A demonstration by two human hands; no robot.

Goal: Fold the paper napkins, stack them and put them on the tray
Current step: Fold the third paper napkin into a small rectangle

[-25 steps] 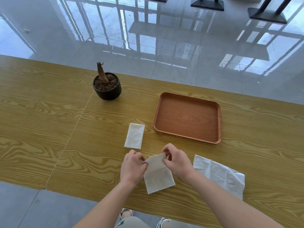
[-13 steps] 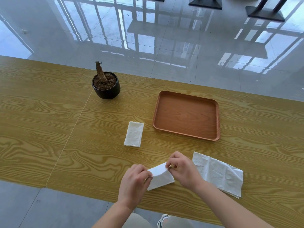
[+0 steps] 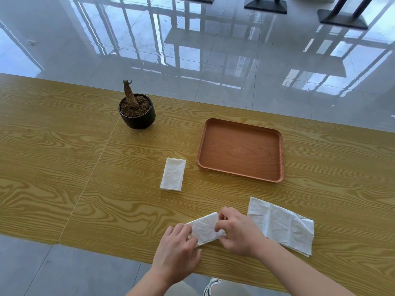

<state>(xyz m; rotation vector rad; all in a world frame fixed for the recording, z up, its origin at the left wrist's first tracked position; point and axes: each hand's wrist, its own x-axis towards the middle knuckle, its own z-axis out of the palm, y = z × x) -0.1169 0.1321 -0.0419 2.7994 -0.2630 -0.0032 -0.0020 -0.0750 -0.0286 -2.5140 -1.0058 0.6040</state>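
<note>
A white paper napkin (image 3: pixel 204 228), folded into a small rectangle, lies near the table's front edge between my hands. My left hand (image 3: pixel 177 255) holds its left end with curled fingers. My right hand (image 3: pixel 237 231) pinches its right end. A finished folded napkin (image 3: pixel 173 177) lies flat further back, left of the tray. An unfolded, creased napkin (image 3: pixel 282 225) is spread on the table right of my right hand. The brown wooden tray (image 3: pixel 240 127) sits at the back right with nothing in it.
A black pot (image 3: pixel 137 118) with soil and a bare stem stands at the back left of the tray. The wooden table (image 3: pixel 53 163) has a seam running diagonally left of my hands. Its front edge lies just below my wrists.
The napkin between my hands has been folded over from a tall sheet into a short rectangle. Both hands came nearer the table's front edge and now hold its ends.
</note>
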